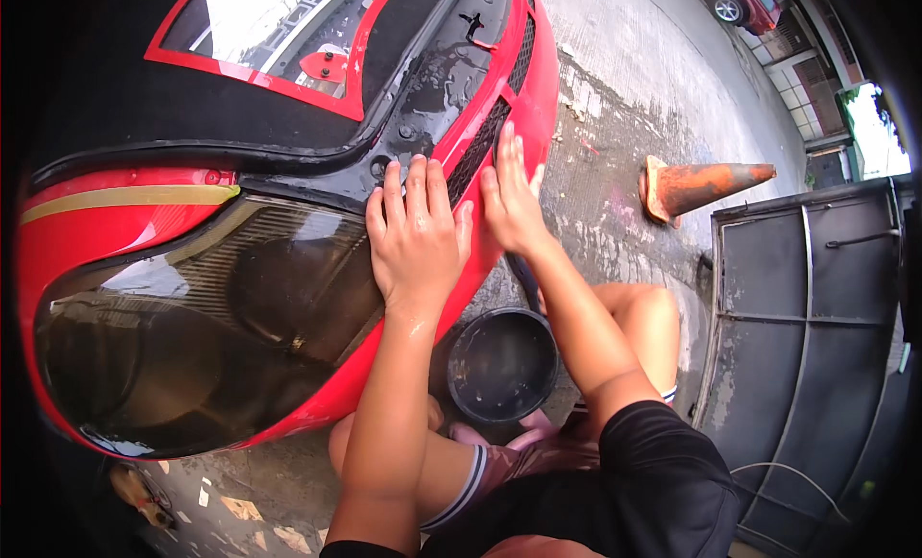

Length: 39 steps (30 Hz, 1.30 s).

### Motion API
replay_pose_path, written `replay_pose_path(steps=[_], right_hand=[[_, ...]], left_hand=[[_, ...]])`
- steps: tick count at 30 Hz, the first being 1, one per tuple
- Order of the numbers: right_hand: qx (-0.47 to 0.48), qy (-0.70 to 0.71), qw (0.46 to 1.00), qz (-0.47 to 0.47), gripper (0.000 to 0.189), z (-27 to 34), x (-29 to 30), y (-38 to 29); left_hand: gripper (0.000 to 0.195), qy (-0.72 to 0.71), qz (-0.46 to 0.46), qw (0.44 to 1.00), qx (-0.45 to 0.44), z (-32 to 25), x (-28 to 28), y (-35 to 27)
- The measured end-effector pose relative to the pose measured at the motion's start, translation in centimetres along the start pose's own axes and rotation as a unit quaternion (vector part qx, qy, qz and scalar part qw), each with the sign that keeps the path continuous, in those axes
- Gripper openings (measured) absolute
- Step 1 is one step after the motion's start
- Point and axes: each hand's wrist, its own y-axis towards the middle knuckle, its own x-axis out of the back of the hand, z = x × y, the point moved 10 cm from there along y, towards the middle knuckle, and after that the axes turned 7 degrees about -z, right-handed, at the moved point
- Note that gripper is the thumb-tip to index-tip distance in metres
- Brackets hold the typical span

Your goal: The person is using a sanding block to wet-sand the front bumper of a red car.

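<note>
My left hand (418,230) lies flat, fingers slightly spread, near the inner corner of a car's tinted headlight (216,320), over the edge of the wet black panel (439,90). Close to it on the right, my right hand (515,194) rests against the red front bumper (533,104), beside its black mesh grille (481,149). Whether anything thin lies under my right palm is hidden. Both hands look wet. A strip of yellowish masking tape (130,198) runs along the red fender above the headlight.
A round black basin (503,365) stands on the ground between my legs. An orange traffic cone (706,189) lies on its side on the wet concrete. A dark metal gate (807,270) stands at the right. At lower left is a dog (137,492) near scattered scraps.
</note>
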Motion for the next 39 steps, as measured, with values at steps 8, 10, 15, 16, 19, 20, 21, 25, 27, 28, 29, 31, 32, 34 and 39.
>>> replay_pose_path(steps=[8, 10, 15, 16, 19, 20, 21, 25, 27, 28, 29, 31, 32, 34, 39], right_hand=[[-0.006, 0.046, 0.998, 0.046, 0.073, 0.5, -1.0, -2.0], [-0.032, 0.039, 0.999, 0.006, 0.073, -1.6, 0.9, 2.0], [-0.018, 0.029, 0.999, 0.033, 0.073, 0.5, -0.6, -2.1], [0.0, 0.031, 0.997, 0.069, 0.074, 2.0, -1.5, -3.9], [-0.014, -0.029, 0.999, 0.024, 0.073, -0.2, 1.0, -0.1], [-0.03, -0.043, 0.998, -0.022, 0.071, -1.5, 2.6, 2.3], [-0.041, -0.037, 0.998, -0.032, 0.071, -1.6, 3.1, 3.9], [0.005, 0.005, 0.999, 0.04, 0.068, 2.0, 0.1, -2.4], [-0.008, -0.05, 0.998, 0.032, 0.067, 0.7, 0.1, -1.7], [-0.038, -0.046, 0.998, 0.009, 0.067, -0.8, 1.1, 0.3], [-0.065, -0.039, 0.997, -0.014, 0.067, -2.5, 2.3, 3.0], [-0.059, -0.012, 0.998, -0.029, 0.068, -2.3, 2.3, 4.0], [-0.055, -0.017, 0.998, -0.01, 0.068, -2.0, 1.5, 2.1], [-0.026, -0.007, 0.999, 0.042, 0.07, 0.7, -0.9, -2.0], [-0.092, -0.002, 0.996, -0.018, 0.071, -2.1, 1.9, 4.2]], left_hand=[[0.055, 0.009, 0.006, 1.0, 0.002, 0.3, -0.5, -0.5], [0.054, -0.007, 0.0, 1.0, -0.004, -0.6, 0.0, 0.3], [0.053, -0.003, -0.005, 1.0, 0.003, 0.0, -0.7, -0.4], [0.053, 0.002, -0.005, 1.0, 0.006, 0.6, -0.4, -0.6], [0.054, -0.004, -0.013, 1.0, 0.002, -0.6, 0.1, 0.0], [0.054, -0.014, -0.015, 1.0, -0.001, -1.2, 0.1, 0.4], [0.054, -0.011, -0.016, 1.0, 0.0, -1.1, 0.0, 0.4], [0.054, 0.004, -0.006, 1.0, 0.008, 0.6, -0.5, -0.4], [0.055, 0.008, 0.004, 1.0, 0.0, 0.2, -0.4, -0.4], [0.055, 0.001, -0.007, 1.0, 0.004, -0.3, -0.2, -0.2], [0.055, -0.005, -0.005, 1.0, 0.003, -0.9, -0.2, -0.1], [0.055, -0.006, -0.011, 1.0, -0.003, -0.8, -0.3, 0.3], [0.056, -0.001, -0.004, 1.0, 0.002, -0.8, -0.4, 0.1], [0.056, 0.009, -0.002, 1.0, 0.007, 0.3, -0.7, -0.6], [0.056, -0.003, -0.005, 1.0, -0.003, -0.8, -0.1, 0.5]])
